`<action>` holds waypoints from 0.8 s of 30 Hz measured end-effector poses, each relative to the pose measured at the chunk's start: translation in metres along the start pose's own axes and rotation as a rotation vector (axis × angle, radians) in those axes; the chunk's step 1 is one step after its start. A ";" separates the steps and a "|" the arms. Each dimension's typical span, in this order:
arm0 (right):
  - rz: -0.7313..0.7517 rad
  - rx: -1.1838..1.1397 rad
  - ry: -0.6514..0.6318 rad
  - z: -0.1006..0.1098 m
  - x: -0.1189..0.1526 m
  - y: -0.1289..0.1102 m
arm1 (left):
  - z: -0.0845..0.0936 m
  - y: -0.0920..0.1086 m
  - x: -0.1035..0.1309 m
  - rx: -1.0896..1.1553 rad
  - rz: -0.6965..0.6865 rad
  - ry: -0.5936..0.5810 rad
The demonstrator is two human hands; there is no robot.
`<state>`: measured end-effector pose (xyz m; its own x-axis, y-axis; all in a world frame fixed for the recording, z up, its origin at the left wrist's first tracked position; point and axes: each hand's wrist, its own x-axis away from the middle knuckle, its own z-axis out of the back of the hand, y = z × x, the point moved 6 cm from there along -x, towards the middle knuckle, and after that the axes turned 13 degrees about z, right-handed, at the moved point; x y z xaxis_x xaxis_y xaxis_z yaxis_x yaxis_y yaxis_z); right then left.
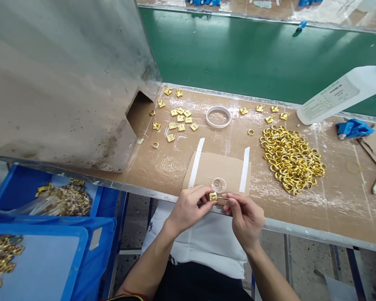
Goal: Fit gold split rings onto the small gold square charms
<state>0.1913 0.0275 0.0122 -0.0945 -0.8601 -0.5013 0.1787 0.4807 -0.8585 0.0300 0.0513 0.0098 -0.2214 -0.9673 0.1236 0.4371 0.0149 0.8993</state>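
Between thumb and fingers, my left hand grips a small square gold piece with a raised shape on it. My right hand pinches a thin stick, whose tip reaches the gold piece. Just beyond my fingers is a small round clear dish with a little something inside, too small to tell. The dish sits on a cardboard pad held down by two white tape strips. Farther off lies a white tape ring.
Gold rings lie heaped at the right. Several square gold pieces are scattered at left. A white bottle leans at the back right, near a blue clamp. A metal housing borders the left; blue bins stand below.
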 end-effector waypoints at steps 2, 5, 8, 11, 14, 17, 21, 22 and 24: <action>0.009 0.021 -0.022 0.000 0.001 0.000 | 0.000 -0.001 0.000 -0.003 0.011 -0.005; 0.026 0.049 -0.054 -0.002 0.001 -0.001 | -0.001 -0.002 0.001 -0.008 0.022 -0.006; 0.039 0.067 -0.068 -0.003 0.001 -0.002 | -0.001 -0.001 0.001 -0.008 0.014 0.001; 0.028 0.073 -0.063 -0.002 0.002 -0.002 | 0.000 -0.001 0.001 -0.013 0.010 0.006; 0.018 0.074 -0.057 -0.001 0.003 -0.001 | 0.000 -0.001 0.001 -0.018 0.019 0.000; 0.021 0.068 -0.057 0.000 0.003 0.000 | 0.000 0.000 0.001 -0.014 0.023 -0.007; 0.030 0.073 -0.055 0.000 0.003 0.000 | 0.001 0.001 0.001 -0.005 0.016 -0.006; 0.030 0.077 -0.054 0.000 0.002 0.000 | 0.001 0.001 0.000 -0.004 0.017 -0.008; 0.027 0.083 -0.053 -0.001 0.002 0.001 | 0.000 0.000 0.000 -0.004 0.023 -0.010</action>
<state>0.1907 0.0262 0.0103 -0.0374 -0.8558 -0.5159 0.2609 0.4900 -0.8318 0.0300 0.0515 0.0102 -0.2204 -0.9641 0.1484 0.4457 0.0358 0.8945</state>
